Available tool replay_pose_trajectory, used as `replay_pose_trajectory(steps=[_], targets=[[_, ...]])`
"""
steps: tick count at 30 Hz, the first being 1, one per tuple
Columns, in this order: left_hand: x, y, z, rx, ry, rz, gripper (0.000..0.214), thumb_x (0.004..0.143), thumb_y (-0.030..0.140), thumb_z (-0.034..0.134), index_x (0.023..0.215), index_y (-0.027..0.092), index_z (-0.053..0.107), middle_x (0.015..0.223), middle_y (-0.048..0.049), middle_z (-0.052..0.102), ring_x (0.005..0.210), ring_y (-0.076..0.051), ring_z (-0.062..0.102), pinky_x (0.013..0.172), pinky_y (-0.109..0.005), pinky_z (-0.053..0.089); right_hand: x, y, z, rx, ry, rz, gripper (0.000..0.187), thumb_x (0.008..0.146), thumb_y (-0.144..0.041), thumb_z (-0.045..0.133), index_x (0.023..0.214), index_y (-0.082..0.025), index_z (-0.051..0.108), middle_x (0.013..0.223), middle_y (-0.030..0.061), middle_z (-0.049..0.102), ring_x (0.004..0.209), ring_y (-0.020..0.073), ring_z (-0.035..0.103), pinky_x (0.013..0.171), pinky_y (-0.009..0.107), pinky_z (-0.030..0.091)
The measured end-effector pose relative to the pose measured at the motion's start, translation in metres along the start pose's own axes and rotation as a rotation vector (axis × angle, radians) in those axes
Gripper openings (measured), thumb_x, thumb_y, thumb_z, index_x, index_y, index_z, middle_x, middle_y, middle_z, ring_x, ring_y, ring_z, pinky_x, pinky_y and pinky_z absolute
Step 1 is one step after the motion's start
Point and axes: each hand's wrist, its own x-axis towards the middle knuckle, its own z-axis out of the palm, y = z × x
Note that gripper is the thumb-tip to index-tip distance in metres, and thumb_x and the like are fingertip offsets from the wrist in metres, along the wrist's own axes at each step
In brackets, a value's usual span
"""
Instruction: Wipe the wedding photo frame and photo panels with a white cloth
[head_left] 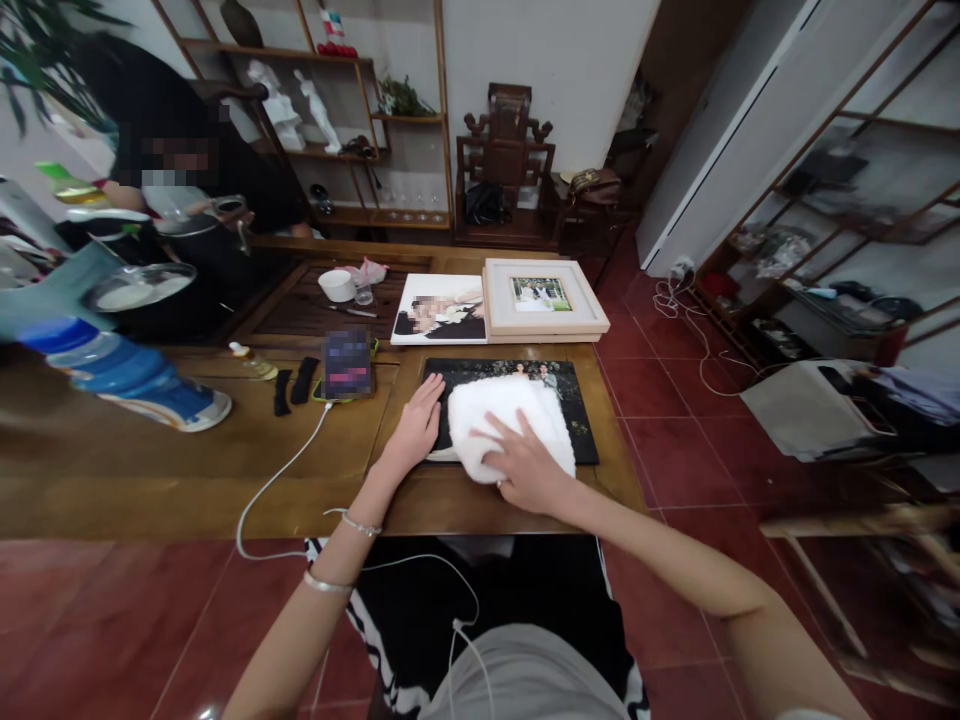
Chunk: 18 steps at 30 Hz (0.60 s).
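Note:
A dark photo panel (585,425) lies flat on the wooden table in front of me, with small figures near its top edge. On top of it is a folded, fluffy white cloth (469,405), which hides the panel's middle. My right hand (525,465) rests on the cloth with its fingers spread, pressing on it rather than gripping it. Over the panel's left edge lies my left hand (418,425), flat and open, its fingers pointing away from me.
Behind the panel are a white photo board (442,325) and a framed photo (544,295). A phone (349,362) with a white cable (262,490), a small bottle (253,362) and a large blue bottle (139,380) stand to the left. A person in black sits at the far left.

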Motion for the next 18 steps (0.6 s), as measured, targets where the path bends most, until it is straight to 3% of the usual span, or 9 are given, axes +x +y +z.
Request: replay_pose_trajectory(steps=[5,8,11,15,18], targets=[[0.0,0.0,0.001,-0.029,0.004,0.0,0.044,0.096,0.024,0.032,0.132,0.01,0.053,0.143,-0.0184,0.049,0.138,-0.027,0.039,0.115,-0.052,0.032,0.047,0.043,-0.01,-0.074,0.084,0.209,0.051,0.07,-0.004,0.047,0.117,-0.015,0.063,0.146,0.0126,0.047,0.143,0.0363,0.024,0.108,0.073,0.012],[0.0,0.0,0.001,-0.041,0.005,0.002,0.044,0.096,0.023,0.033,0.132,0.009,0.053,0.143,-0.0192,0.048,0.139,-0.027,0.039,0.115,-0.051,0.031,0.062,0.044,-0.01,-0.107,0.105,0.279,0.051,0.073,-0.005,0.046,0.12,-0.015,0.062,0.147,0.0124,0.046,0.143,0.0372,0.022,0.108,0.073,0.012],[0.0,-0.002,0.002,-0.048,0.013,-0.001,0.044,0.095,0.021,0.032,0.131,0.008,0.054,0.143,-0.0199,0.049,0.138,-0.027,0.039,0.116,-0.05,0.031,0.055,0.02,-0.001,-0.097,0.059,0.272,0.048,0.074,-0.006,0.047,0.118,-0.017,0.063,0.149,0.0103,0.043,0.144,0.0386,0.019,0.108,0.074,0.009],[0.0,-0.005,0.002,-0.054,0.019,0.008,0.045,0.094,0.017,0.032,0.132,0.01,0.054,0.143,-0.0174,0.049,0.138,-0.027,0.04,0.116,-0.05,0.031,0.02,-0.029,0.01,-0.065,-0.022,0.109,0.038,0.077,-0.008,0.047,0.108,-0.018,0.067,0.151,0.0094,0.041,0.145,0.0402,0.015,0.108,0.076,0.005],[-0.001,-0.006,0.003,-0.06,0.011,0.016,0.045,0.092,0.015,0.033,0.133,0.011,0.053,0.144,-0.0164,0.049,0.138,-0.027,0.039,0.115,-0.051,0.032,-0.003,-0.046,0.01,-0.008,-0.081,0.007,0.032,0.077,-0.012,0.05,0.103,-0.017,0.068,0.151,0.0095,0.04,0.144,0.0405,0.016,0.109,0.075,0.007]])
